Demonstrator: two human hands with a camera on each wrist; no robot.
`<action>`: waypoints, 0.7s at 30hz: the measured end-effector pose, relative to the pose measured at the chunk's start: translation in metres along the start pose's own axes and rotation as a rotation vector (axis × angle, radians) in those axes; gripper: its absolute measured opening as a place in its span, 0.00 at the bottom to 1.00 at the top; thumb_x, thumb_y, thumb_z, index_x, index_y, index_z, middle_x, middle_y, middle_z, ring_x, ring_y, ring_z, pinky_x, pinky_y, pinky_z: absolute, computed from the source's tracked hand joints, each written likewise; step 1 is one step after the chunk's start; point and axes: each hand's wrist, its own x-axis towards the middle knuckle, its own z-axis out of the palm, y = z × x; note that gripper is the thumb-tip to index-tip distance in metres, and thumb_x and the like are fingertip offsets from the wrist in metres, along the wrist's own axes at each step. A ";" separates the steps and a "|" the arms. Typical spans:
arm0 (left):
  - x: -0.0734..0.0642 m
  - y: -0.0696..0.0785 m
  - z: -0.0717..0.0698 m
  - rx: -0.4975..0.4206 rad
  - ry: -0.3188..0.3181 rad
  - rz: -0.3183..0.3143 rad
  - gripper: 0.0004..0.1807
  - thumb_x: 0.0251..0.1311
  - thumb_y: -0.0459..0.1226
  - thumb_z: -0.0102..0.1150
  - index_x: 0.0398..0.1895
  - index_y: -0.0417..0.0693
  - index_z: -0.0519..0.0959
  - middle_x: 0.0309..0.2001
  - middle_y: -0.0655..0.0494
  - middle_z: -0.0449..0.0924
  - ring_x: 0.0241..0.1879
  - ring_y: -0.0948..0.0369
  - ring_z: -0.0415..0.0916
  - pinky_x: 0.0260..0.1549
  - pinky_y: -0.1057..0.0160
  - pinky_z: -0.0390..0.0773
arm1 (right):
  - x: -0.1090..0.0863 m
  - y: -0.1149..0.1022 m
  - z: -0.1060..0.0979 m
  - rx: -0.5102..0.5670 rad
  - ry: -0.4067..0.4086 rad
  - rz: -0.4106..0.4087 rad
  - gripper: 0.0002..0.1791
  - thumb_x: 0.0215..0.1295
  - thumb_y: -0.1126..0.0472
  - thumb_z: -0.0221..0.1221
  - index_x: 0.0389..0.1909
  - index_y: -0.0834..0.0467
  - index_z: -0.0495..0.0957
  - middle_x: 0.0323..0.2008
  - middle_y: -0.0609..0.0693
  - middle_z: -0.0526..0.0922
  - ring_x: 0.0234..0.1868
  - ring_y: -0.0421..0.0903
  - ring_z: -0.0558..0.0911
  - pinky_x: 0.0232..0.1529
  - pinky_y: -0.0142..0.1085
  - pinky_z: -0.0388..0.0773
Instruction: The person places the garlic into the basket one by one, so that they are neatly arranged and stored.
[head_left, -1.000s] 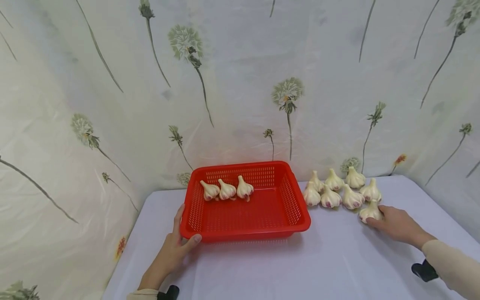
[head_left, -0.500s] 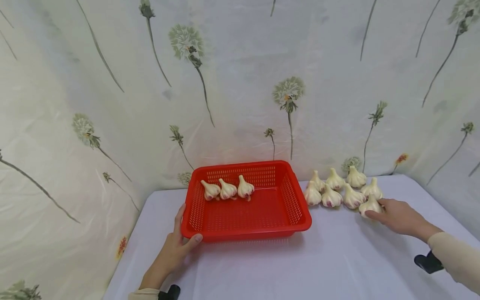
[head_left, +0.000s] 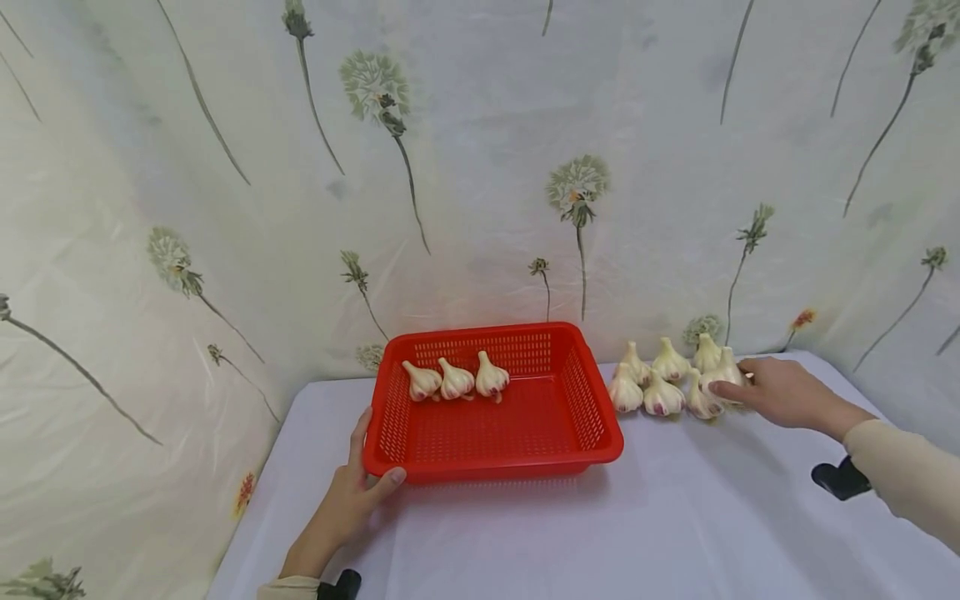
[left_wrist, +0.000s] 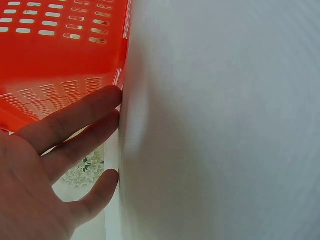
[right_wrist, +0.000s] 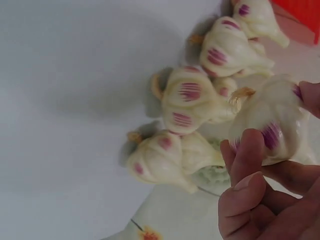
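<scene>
In the head view my right hand [head_left: 791,396] pinches a garlic bulb [head_left: 724,372], white with purple streaks, between thumb and fingers. It hangs over several other garlic bulbs [head_left: 663,396] on the right of the table, overlapping some of them. The right wrist view shows the held bulb [right_wrist: 275,112] raised in front of the bulbs lying on the cloth. At the front left corner of a red plastic basket [head_left: 487,468], my left hand [head_left: 348,500] rests with extended fingers along the side and its thumb on the front rim. Three bulbs [head_left: 456,381] lie in a row along the basket's back left.
A white cloth covers the table [head_left: 540,542]. Behind and at both sides hangs a pale curtain [head_left: 465,183] printed with dandelions. The bulb group sits just right of the basket, near the table's back edge.
My right hand has lifted the garlic bulb from the front right of the group and carried it back and slightly left. My left hand and the basket have stayed in place.
</scene>
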 end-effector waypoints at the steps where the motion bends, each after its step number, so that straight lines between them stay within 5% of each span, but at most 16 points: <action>1: 0.000 0.000 0.000 0.001 0.000 0.002 0.52 0.59 0.56 0.62 0.77 0.79 0.37 0.60 0.52 0.79 0.51 0.56 0.79 0.49 0.46 0.80 | 0.004 -0.005 -0.003 0.000 -0.001 -0.005 0.28 0.70 0.39 0.54 0.34 0.63 0.77 0.20 0.46 0.72 0.24 0.43 0.72 0.25 0.37 0.67; 6: -0.001 -0.002 -0.003 0.004 0.009 0.001 0.52 0.59 0.56 0.62 0.77 0.79 0.38 0.61 0.51 0.78 0.53 0.55 0.78 0.50 0.45 0.79 | 0.024 -0.031 -0.016 0.004 0.021 -0.037 0.32 0.69 0.38 0.55 0.42 0.68 0.77 0.21 0.49 0.75 0.24 0.45 0.75 0.26 0.41 0.72; 10: 0.001 -0.003 -0.002 0.016 0.013 0.000 0.51 0.59 0.57 0.62 0.77 0.79 0.37 0.59 0.51 0.79 0.50 0.57 0.79 0.50 0.46 0.79 | 0.037 -0.056 -0.019 -0.010 0.052 -0.069 0.40 0.68 0.37 0.56 0.56 0.74 0.74 0.35 0.60 0.84 0.35 0.54 0.83 0.36 0.52 0.80; 15: 0.002 -0.004 -0.001 0.020 0.017 -0.006 0.52 0.58 0.57 0.63 0.77 0.81 0.37 0.58 0.51 0.80 0.49 0.57 0.79 0.51 0.45 0.78 | 0.052 -0.084 -0.014 0.011 0.085 -0.060 0.40 0.68 0.37 0.55 0.58 0.73 0.72 0.34 0.57 0.85 0.35 0.53 0.83 0.35 0.51 0.80; 21: 0.001 -0.004 -0.001 0.004 0.010 -0.015 0.52 0.58 0.57 0.63 0.77 0.82 0.38 0.58 0.51 0.80 0.46 0.58 0.78 0.47 0.48 0.79 | 0.069 -0.117 -0.011 0.046 0.131 -0.054 0.39 0.70 0.40 0.53 0.61 0.73 0.69 0.46 0.67 0.83 0.39 0.58 0.83 0.38 0.53 0.80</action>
